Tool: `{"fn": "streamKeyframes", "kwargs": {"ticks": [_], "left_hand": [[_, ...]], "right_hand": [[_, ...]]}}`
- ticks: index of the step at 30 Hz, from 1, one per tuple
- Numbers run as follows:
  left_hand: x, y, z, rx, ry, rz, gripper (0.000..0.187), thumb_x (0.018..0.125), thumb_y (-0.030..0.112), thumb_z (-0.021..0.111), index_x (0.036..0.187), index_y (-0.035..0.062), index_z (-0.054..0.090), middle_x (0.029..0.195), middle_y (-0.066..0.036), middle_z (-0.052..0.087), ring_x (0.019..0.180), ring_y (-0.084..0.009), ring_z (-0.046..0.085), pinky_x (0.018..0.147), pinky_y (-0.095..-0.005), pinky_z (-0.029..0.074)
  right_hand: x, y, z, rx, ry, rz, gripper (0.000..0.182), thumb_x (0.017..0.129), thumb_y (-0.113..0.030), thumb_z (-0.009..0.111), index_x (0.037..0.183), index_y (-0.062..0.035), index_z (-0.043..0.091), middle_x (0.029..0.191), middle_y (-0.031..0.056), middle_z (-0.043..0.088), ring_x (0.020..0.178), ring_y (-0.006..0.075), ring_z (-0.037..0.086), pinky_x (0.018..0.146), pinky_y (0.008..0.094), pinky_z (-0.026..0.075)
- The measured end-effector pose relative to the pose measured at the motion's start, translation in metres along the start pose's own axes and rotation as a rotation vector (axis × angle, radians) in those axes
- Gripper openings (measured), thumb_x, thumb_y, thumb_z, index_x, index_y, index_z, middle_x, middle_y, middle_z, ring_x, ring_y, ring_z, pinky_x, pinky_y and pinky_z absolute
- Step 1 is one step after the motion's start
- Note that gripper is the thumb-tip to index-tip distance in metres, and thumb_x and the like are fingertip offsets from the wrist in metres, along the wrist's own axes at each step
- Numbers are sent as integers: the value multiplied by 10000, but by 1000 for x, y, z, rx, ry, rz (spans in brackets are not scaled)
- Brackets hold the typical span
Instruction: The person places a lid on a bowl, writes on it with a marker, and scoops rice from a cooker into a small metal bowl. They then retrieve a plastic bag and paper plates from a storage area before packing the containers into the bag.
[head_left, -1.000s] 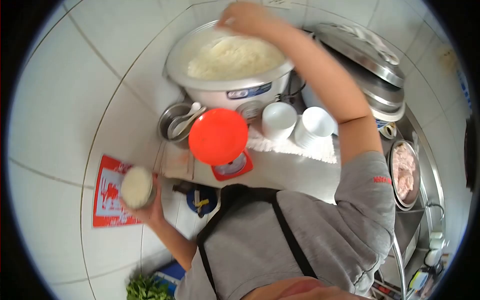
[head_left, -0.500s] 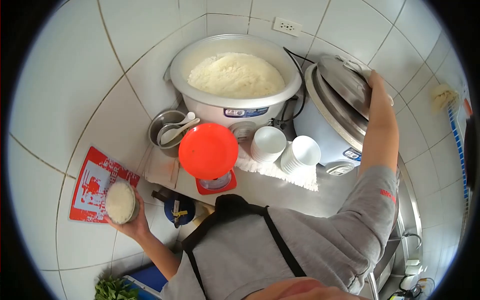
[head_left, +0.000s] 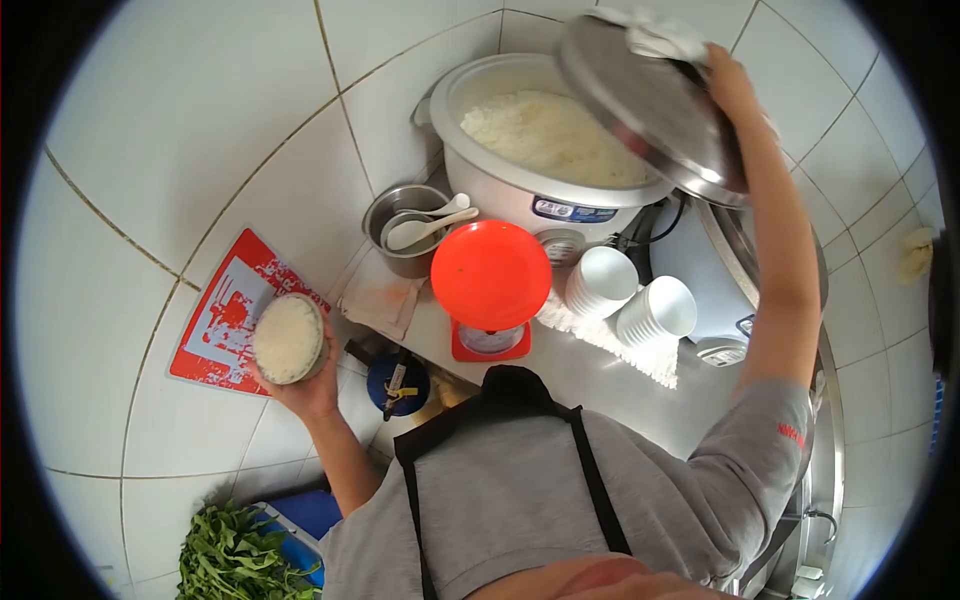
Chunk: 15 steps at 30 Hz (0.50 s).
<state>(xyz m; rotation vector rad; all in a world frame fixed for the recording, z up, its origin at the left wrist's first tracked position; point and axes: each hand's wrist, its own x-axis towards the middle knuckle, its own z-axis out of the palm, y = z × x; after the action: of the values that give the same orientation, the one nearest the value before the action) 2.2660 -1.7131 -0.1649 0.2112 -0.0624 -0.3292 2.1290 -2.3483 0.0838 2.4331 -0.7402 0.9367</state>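
My left hand point(head_left: 308, 388) is closed around a bowl of white rice point(head_left: 288, 338), held out at the left in front of a red and white sign. At the upper right my right hand point(head_left: 733, 88) grips a metal lid point(head_left: 650, 105) by its top, where a white cloth point(head_left: 668, 38) is wrapped. The lid is tilted over the right side of a big rice cooker point(head_left: 560, 195), and its edge is slightly blurred. Inside that cooker lies a heap of cooked rice point(head_left: 535, 135), partly hidden by the lid.
A red kitchen scale point(head_left: 490, 275) stands on the steel counter point(head_left: 600, 385). Two stacks of white bowls point(head_left: 655, 312) rest on a white cloth point(head_left: 600, 340). A metal pot point(head_left: 405, 255) holds white spoons. A second cooker point(head_left: 700, 255) stands right. Leafy greens point(head_left: 235, 560) lie lower left.
My right hand has brought the lid up and left, from the second cooker to over the rice-filled one. My left hand still holds the rice bowl. The whole view has shifted.
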Motion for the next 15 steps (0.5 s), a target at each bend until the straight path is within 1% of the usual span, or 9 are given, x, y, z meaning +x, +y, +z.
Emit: {"fn": "streamKeyframes", "kwargs": {"ticks": [1, 3, 4, 7, 9, 11, 13, 14, 15], "left_hand": [[-2, -1, 1, 4, -1, 6, 756, 756, 553, 548, 1331, 97, 362, 1371, -201, 327, 1232, -440, 303, 982, -525, 335], [-5, 0, 1, -26, 20, -83, 735, 776, 620, 481, 1330, 149, 372, 1364, -164, 359, 1240, -397, 340, 938, -530, 370], [-8, 1, 0, -14, 4, -91, 765, 746, 602, 528, 1325, 125, 376, 1357, -180, 353, 1229, -411, 322, 938, -495, 374], [-16, 15, -12, 42, -8, -92, 765, 748, 623, 514, 1322, 134, 384, 1352, -166, 367, 1230, -389, 330, 917, -485, 387], [-23, 27, -20, 61, 52, -57, 764, 748, 640, 502, 1319, 144, 389, 1349, -156, 374, 1229, -373, 338, 906, -475, 392], [-32, 38, -28, 54, 118, -29, 728, 771, 677, 439, 1306, 183, 400, 1341, -118, 397, 1201, -345, 393, 881, -506, 399], [-38, 50, -39, 50, 165, 20, 725, 769, 677, 444, 1305, 189, 402, 1341, -110, 399, 1200, -340, 395, 885, -509, 394], [-38, 55, -42, 44, 206, 55, 722, 767, 676, 449, 1303, 194, 405, 1341, -103, 401, 1199, -336, 396, 889, -511, 388], [-38, 58, -43, 45, 210, 61, 722, 767, 676, 449, 1303, 194, 405, 1341, -103, 401, 1199, -336, 396, 889, -511, 388]], "right_hand": [[4, -34, 8, 32, 28, -104, 382, 847, -104, 451, 1227, -91, 414, 1214, 149, 494, 974, 401, 538, 872, 469, 428], [9, -98, 18, 97, 33, -213, 400, 839, -103, 467, 1235, -81, 414, 1207, 146, 496, 993, 404, 524, 875, 468, 425], [13, -125, 25, 139, -26, -185, 395, 832, -101, 478, 1225, -96, 432, 1193, 140, 505, 983, 421, 521, 868, 471, 430], [12, -176, 47, 207, -51, -198, 365, 827, -98, 474, 1191, -98, 452, 1185, 128, 514, 991, 422, 516, 847, 473, 445], [16, -186, 65, 219, -77, -198, 353, 831, -105, 473, 1184, -100, 452, 1179, 125, 516, 993, 422, 515, 842, 472, 448], [17, -185, 87, 232, -111, -200, 342, 836, -111, 472, 1176, -102, 452, 1172, 123, 518, 996, 421, 515, 837, 472, 452], [17, -176, 106, 182, -109, -116, 323, 846, -113, 459, 1169, -113, 450, 1152, 118, 522, 988, 429, 515, 821, 476, 460], [19, -169, 111, 189, -111, -124, 323, 846, -113, 459, 1169, -113, 450, 1152, 118, 522, 988, 429, 515, 821, 476, 460], [19, -166, 112, 180, -151, -55, 319, 849, -108, 448, 1167, -119, 450, 1152, 116, 521, 989, 432, 515, 820, 475, 462]]}}
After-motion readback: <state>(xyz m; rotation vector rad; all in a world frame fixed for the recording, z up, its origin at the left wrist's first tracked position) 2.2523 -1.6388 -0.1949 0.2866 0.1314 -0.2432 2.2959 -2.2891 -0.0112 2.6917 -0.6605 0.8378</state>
